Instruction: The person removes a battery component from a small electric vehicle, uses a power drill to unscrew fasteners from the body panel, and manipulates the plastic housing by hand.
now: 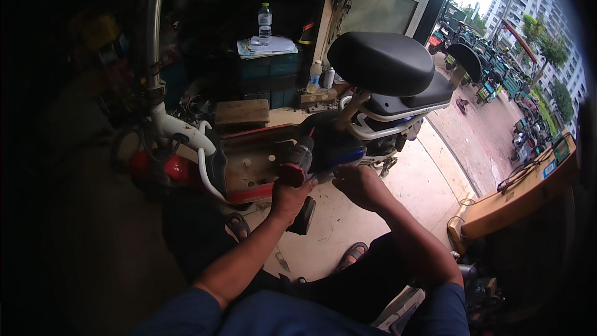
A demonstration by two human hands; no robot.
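1. The left hand (290, 204) has its grip closed around the handle of a grey-and-red power drill (296, 160), whose dark base (303, 218) shows below the hand.
2. The drill stands in front of the scooter (336, 146), beside its red-edged footboard (239, 177), its tip pointing away from the person.
3. The right hand (362, 186) is just right of the drill, fingers curled; I cannot tell whether its grip holds anything small.
4. Beyond, a clear bottle (265, 28) stands on papers (281, 45), left of the black seat (380, 65).
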